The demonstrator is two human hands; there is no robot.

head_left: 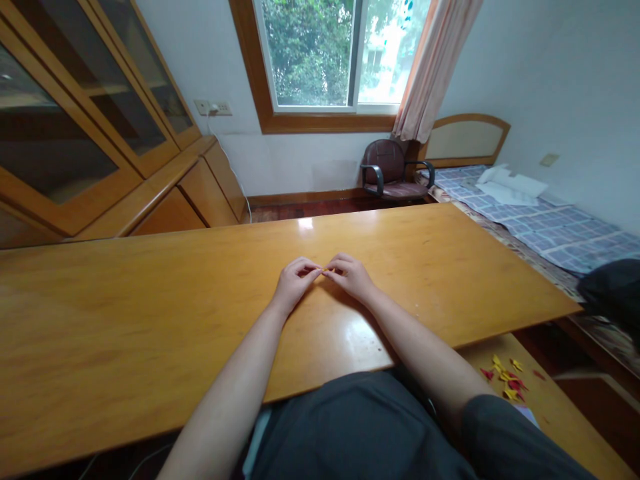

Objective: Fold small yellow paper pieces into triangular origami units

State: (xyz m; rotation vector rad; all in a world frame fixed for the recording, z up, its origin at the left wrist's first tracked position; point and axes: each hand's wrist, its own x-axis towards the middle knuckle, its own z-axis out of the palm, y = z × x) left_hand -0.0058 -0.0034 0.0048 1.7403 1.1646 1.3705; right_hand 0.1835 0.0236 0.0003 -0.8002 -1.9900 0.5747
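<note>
Above the middle of the wooden table [150,320], both hands meet with their fingertips almost touching. Between them is a tiny yellow piece of folded paper [325,270], mostly hidden by the fingers. My left hand [296,283] pinches it from the left with thumb and index finger. From the other side, my right hand [351,275] pinches it in the same way, fingers curled. The paper's exact shape is too small to make out.
Several small red and yellow folded paper figures [510,385] lie on a lower wooden surface [565,413] at the right. Beyond the table stand a brown armchair [387,167], a bed [545,227] and a glass-doored cabinet [165,200]. A dark bag [613,293] sits at the right edge.
</note>
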